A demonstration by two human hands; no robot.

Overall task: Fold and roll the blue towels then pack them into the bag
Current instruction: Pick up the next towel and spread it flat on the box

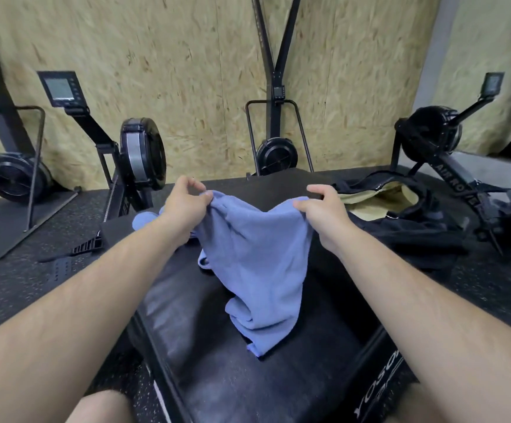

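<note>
Blue towel (pixel 257 254) held up by its top edge over a black padded counter (pixel 217 377).
The left grip (pixel 187 203) and right grip (pixel 324 209) each pinch a top corner, set apart, probably to spread the cloth for folding; its lower end rests crumpled on the counter. The bag (pixel 406 230) lies open to the right, near enough for packing.

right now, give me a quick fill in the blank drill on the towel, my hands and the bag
1. The left hand and right hand both pinch the ____ edge of the light blue terry towel.
2. The towel's lower end rests on a padded box coloured ____.
3. The black fabric bag with tan lining lies open on the towel's ____ side.
Missing words: top; black; right.
</note>
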